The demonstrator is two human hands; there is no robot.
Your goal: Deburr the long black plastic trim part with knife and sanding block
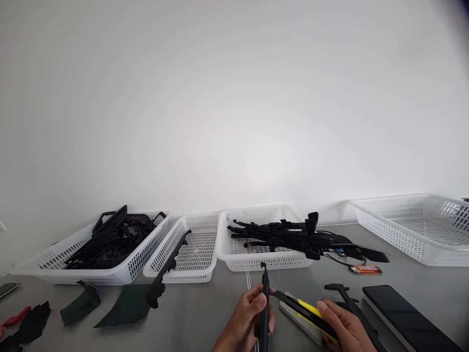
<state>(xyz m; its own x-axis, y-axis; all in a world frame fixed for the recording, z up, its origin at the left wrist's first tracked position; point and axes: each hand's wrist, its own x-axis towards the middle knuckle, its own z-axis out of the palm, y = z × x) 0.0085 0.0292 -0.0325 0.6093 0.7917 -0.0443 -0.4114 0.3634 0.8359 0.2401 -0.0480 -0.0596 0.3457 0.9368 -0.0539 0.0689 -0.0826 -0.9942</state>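
At the bottom centre, my left hand (pixel 249 315) is closed around a long black plastic part (pixel 264 308), held nearly upright with a small hook at its top end. My right hand (pixel 346 325) grips a yellow and black utility knife (pixel 311 313). The knife's dark blade points left, and its tip is close to the plastic part near my left fingers; whether it touches I cannot tell. Below the knife a pale flat block (pixel 302 322) lies on the table, partly covered.
Behind my hands a white basket (pixel 271 264) holds several black parts (pixel 282 237). A narrower basket (pixel 190 278) has one part leaning over its rim; a fuller basket (pixel 128 271) stands left. Green sheets (pixel 122 305), a caliper (pixel 348 298), a phone (pixel 406 315) and another basket (pixel 395 234) lie around.
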